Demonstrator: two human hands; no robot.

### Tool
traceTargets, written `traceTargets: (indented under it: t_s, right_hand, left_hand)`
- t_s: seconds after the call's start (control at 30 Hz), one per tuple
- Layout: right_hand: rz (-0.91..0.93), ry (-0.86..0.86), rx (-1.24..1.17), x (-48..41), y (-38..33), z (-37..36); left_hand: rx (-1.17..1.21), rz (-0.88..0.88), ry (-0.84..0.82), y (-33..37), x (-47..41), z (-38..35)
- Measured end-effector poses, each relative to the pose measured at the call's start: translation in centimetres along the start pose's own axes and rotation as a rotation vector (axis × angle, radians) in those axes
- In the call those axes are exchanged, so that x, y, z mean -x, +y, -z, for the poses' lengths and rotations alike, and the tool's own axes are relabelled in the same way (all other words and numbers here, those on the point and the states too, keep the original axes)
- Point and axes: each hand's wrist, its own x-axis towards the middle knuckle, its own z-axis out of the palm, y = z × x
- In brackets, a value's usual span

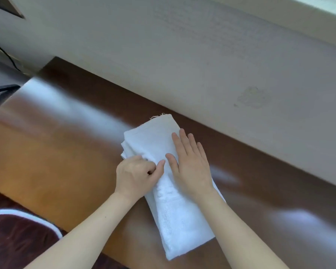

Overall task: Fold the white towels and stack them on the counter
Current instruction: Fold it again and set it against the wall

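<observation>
The towel point(179, 220) is white terry, folded into a long narrow strip of several layers, with a frayed corner at the end beyond the fingertips. It lies on the glossy brown worktop point(66, 152), running under both hands from the forearms out towards the wall point(202, 65). The left hand point(136, 175) is curled, its fingers and thumb pinching the towel's layered edge. Just beside it, the right hand point(190, 166) lies flat with straight fingers, pressing on the towel's top.

Right hand point(190, 167) flat on folded white towel point(175, 216) lying on brown table point(66, 162); left hand point(136, 175), just beside it, pinches the towel's left edge.
</observation>
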Motion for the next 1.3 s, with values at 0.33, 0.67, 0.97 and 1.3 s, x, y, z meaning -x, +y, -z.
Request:
traceTargets:
  t_s: [0.33, 0.67, 0.97, 1.3]
  right_hand:
    - [-0.428, 0.138, 0.054, 8.2, 1.7, -0.4]
    - [-0.408, 0.141, 0.155, 5.7, 2.5, -0.3]
    - [-0.059, 0.081, 0.276, -5.9, 3.2, 2.0]
    - [-0.404, 0.197, 0.099, -0.8, 2.6, -0.2]
  left_hand:
    - [0.026, -0.163, -0.405, 2.4, -9.9, -4.1]
    - [-0.133, -0.018, -0.529, 0.0, -10.1, -6.0]
    - [-0.141, 0.354, -0.394, -5.5, -12.6, -4.4]
    - [-0.156, -0.012, -0.593, -3.8, -7.5, -1.5]
